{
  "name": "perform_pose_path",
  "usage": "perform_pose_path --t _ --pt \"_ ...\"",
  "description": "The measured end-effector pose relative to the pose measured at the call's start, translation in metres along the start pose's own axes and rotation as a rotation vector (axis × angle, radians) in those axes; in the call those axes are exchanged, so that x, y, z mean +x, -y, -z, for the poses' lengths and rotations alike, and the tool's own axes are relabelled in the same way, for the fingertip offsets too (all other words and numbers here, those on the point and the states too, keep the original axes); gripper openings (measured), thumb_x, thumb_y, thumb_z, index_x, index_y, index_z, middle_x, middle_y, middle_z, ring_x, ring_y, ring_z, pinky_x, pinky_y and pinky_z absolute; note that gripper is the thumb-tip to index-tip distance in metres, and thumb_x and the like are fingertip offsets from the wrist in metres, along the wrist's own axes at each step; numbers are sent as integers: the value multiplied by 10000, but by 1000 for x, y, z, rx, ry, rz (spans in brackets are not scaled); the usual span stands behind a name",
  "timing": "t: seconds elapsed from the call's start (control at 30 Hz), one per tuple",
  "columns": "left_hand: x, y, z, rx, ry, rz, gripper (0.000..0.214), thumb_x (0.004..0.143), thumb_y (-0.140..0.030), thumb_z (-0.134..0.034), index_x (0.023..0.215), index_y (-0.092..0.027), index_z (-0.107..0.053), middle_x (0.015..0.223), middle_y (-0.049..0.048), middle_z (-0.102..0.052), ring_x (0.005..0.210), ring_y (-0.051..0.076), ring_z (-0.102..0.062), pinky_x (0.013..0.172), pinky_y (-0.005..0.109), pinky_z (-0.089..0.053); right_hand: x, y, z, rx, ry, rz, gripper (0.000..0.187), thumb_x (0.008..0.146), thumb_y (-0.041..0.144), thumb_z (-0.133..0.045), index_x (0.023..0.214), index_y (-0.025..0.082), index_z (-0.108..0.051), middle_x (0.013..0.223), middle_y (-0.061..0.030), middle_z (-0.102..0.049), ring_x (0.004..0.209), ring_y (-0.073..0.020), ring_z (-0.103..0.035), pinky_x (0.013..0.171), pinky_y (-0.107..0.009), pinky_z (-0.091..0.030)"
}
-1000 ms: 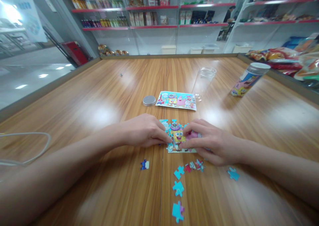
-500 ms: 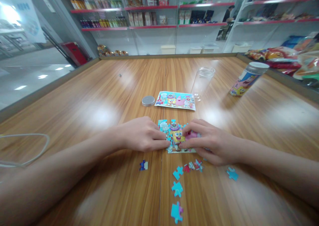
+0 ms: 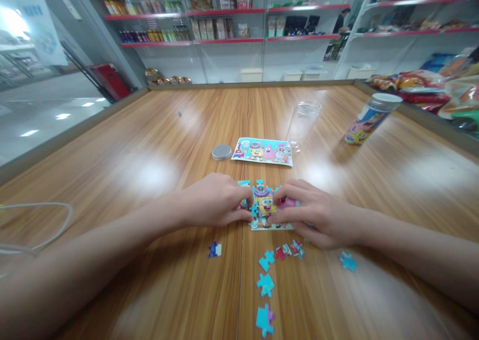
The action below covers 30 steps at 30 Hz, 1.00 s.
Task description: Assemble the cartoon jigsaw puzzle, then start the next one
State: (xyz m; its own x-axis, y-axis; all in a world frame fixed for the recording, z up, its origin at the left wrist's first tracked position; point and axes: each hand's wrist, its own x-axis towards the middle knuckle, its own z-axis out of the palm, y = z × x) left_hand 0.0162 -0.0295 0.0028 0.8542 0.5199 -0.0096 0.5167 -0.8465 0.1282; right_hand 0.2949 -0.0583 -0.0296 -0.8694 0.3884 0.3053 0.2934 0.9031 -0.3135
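Note:
A partly joined cartoon jigsaw puzzle [image 3: 265, 205] lies on the table between my hands. My left hand [image 3: 220, 200] is at its left edge, thumb and index finger curved around a section there; the fingers cover part of it. From the right, my right hand [image 3: 318, 212] grips the puzzle, its fingertips and thumb on the picture and the palm hiding the right end. Loose blue puzzle pieces [image 3: 265, 285] lie in front, near a few red and white pieces [image 3: 290, 250]. A dark blue and white piece [image 3: 214, 249] lies below my left hand, and another blue piece [image 3: 348, 261] below my right.
Behind the puzzle lie a printed picture card [image 3: 263, 152] and a round metal lid [image 3: 221, 152]. A clear plastic jar [image 3: 303, 123] and a cartoon-printed canister [image 3: 370, 120] stand farther back. A white cable [image 3: 56, 204] curves at left. Stocked shelves line the back.
My left thumb and index finger have spread apart and curved at the puzzle's left edge, where they were straighter and closer together. My right hand stays in place.

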Motion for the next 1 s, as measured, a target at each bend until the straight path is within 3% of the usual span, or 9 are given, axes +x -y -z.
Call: perform_pose_path --t 0.13,0.4,0.83,1.0 --pt "3 -4 3 -143 64 108 188 875 -353 -746 912 -179 -683 639 -23 -650 563 131 -611 527 207 -358 0 1 1 -3 2 -3 426 846 73 -537 1220 235 -661 1143 -104 -560 998 -238 -515 882 -424 -441" --pt "5 -2 4 -259 82 146 211 868 -368 -755 933 -183 -679 619 -48 -619 521 109 -553 508 201 -321 0 1 0 -3 -1 -2 419 844 70 -533 1210 228 -663 1132 -108 -557 995 -240 -510 879 -426 -439" --pt "4 -1 0 -223 65 97 195 885 -356 -739 965 -189 -676 669 -27 -655 580 126 -598 548 197 -364 0 1 0 1 -7 1 400 847 79 -538 1198 224 -663 1136 -107 -562 990 -236 -503 880 -424 -441" --pt "1 2 1 -223 -19 -37 192 914 -358 -709 1031 -206 -716 668 -29 -666 554 107 -583 540 206 -369 0 1 0 -14 -2 -2 409 847 84 -540 1209 231 -661 1143 -108 -561 1002 -242 -511 885 -427 -444"
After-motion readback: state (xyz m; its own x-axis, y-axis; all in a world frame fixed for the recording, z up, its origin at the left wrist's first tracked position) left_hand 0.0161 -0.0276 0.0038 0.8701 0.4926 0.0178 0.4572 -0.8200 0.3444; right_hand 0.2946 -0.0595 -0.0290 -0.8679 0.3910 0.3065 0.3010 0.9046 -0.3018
